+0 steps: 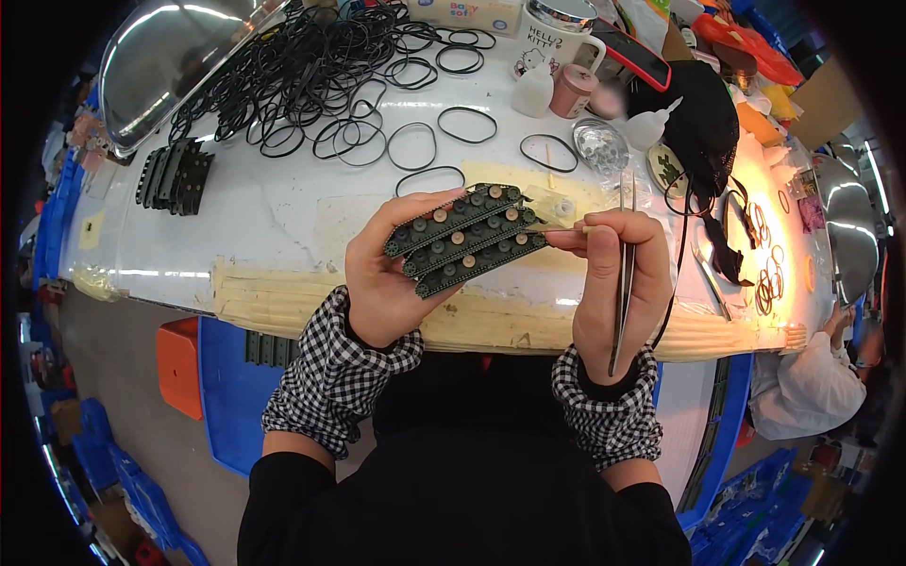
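Hands meet above the near edge of the bench point(283, 226), just past a strip of pale tape along its rim. The left hand point(392, 274) is curled around a stack of dark green strips point(464, 238) studded with round tan and grey caps — thumb on the near side, fingers wrapped up behind, so the stack sits slanted across the palm with its right end jutting toward the other hand. The right hand point(613, 283) is closed too: it pinches a thin pale stick point(559, 229) between thumb and forefinger, the tip touching the right end of the strips, and it also keeps a pair of metal tweezers point(625, 274) tucked lengthwise through the fist, running from above the knuckles down to the wrist. Both wrists wear black-and-white checked cuffs.

Farther back on the bench lies a big tangle of black rubber rings point(330, 75), with single rings scattered nearer the hands. A second bundle of dark strips point(175, 176) rests at the far left, well apart from the held stack, beside a shiny metal bowl point(170, 57). Behind the right hand stand a white mug point(557, 42), a small white squeeze bottle point(533, 91) and a clear bag of small metal parts point(600, 146). Another person in white sits at the lower right.
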The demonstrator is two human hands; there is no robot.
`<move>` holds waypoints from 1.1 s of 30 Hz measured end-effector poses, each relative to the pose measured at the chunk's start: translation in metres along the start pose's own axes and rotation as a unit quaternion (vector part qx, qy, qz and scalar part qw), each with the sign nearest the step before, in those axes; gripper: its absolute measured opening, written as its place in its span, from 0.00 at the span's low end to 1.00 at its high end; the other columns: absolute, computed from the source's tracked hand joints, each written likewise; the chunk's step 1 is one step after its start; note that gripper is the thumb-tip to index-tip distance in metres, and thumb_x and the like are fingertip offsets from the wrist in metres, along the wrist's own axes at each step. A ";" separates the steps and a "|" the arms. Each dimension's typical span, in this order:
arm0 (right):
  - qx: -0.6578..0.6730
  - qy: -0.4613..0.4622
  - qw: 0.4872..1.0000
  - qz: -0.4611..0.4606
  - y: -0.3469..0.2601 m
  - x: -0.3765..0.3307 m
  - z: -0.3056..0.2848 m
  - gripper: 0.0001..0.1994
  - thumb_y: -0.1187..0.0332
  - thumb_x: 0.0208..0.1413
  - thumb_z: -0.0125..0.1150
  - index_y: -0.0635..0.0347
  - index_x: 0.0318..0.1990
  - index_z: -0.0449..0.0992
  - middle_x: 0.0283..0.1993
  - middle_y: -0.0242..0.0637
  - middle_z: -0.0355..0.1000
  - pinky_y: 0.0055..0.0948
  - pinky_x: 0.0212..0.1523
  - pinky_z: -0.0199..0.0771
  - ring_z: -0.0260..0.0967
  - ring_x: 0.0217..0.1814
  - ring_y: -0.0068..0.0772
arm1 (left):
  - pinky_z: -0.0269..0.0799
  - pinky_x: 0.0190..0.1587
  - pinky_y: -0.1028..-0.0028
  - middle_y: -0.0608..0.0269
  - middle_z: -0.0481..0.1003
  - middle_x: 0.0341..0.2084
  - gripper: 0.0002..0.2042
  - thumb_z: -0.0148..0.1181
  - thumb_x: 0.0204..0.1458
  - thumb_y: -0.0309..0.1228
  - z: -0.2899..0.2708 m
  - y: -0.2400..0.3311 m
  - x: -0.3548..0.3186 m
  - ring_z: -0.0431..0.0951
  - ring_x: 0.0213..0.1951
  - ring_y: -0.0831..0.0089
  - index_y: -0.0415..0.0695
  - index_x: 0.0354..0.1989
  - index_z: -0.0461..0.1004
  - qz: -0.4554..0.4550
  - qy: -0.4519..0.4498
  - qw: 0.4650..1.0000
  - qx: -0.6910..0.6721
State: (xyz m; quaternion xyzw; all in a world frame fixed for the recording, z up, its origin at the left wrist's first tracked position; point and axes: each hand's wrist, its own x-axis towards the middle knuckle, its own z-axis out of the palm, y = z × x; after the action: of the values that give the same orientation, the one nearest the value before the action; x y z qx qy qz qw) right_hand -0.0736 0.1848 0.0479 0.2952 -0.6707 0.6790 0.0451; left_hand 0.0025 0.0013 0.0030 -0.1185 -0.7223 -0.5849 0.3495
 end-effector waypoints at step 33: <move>-0.030 -0.035 0.997 -0.064 -0.003 0.018 0.020 0.03 0.78 0.61 0.56 0.67 0.40 0.72 0.37 0.37 0.70 0.22 0.43 0.67 0.67 0.38 0.24 | 0.72 0.56 0.65 0.44 0.72 0.52 0.28 0.74 0.39 0.20 0.001 0.004 -0.002 0.74 0.55 0.59 0.37 0.51 0.68 -0.070 -0.030 0.996 -0.035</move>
State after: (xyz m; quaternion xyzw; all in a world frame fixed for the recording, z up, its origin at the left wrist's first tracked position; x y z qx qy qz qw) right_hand -0.0800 0.1607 0.0574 0.3598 -0.6719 0.6431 0.0738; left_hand 0.0058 0.0035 0.0049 -0.0974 -0.7182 -0.6289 0.2816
